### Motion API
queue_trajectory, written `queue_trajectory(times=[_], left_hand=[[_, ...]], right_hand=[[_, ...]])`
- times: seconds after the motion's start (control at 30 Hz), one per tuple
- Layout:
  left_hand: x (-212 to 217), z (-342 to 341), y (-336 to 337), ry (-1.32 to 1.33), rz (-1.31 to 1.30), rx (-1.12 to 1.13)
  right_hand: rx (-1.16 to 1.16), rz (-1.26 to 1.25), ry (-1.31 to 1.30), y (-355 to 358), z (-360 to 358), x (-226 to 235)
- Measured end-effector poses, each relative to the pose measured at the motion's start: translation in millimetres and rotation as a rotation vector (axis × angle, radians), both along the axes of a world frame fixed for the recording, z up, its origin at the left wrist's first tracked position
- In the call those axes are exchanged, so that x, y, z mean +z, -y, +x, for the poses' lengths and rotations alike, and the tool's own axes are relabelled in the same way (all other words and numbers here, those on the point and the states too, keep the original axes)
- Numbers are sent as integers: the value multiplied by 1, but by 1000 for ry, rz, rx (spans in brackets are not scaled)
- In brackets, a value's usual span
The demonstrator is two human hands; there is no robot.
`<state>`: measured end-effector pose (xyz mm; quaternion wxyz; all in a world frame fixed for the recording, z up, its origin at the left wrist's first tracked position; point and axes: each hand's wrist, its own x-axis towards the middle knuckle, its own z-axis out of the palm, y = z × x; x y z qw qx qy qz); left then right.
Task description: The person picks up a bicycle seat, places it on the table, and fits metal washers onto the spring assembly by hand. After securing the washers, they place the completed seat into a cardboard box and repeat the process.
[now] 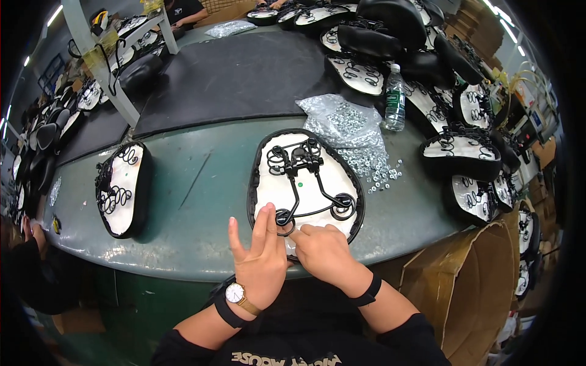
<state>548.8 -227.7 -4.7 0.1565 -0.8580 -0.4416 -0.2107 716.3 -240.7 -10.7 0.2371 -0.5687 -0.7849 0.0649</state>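
Note:
A black bicycle saddle (314, 207) lies upside down on the bench in front of me, its white underside up and narrow end away from me. A black wire frame (297, 190) with coil springs is on it. At the near left coil spring (283, 217) my left hand (259, 262) rests with several fingers stretched out; its thumb is hidden. My right hand (323, 256) is closed beside it, fingertips together at the saddle's near edge; what they pinch is hidden. Behind the saddle, a clear plastic bag (348, 119) spills small silvery nuts (377, 171).
Another upturned saddle (125, 189) lies at the left. Saddles (461, 149) are piled at the right, by a clear water bottle (395, 100). A black mat (238, 73) covers the far bench. An open cardboard box (464, 280) stands at the right. Other people work at the far side and left.

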Motion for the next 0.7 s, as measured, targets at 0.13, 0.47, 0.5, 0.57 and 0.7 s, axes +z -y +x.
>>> queue_trajectory(times=[0.13, 0.47, 0.5, 0.57, 0.7], left_hand=[[0, 2, 0, -31, 43, -2], [5, 2, 5, -107, 0, 10], [7, 2, 5, -130, 4, 21], [8, 2, 6, -104, -16, 8], [9, 2, 7, -57, -51, 17]], right_hand=[[-71, 136, -88, 4, -1, -10], [-31, 60, -56, -2, 2, -8], [-24, 37, -20, -3, 3, -8], [-31, 44, -16, -2, 3, -10], [-29, 63, -3, -2, 2, -11]])
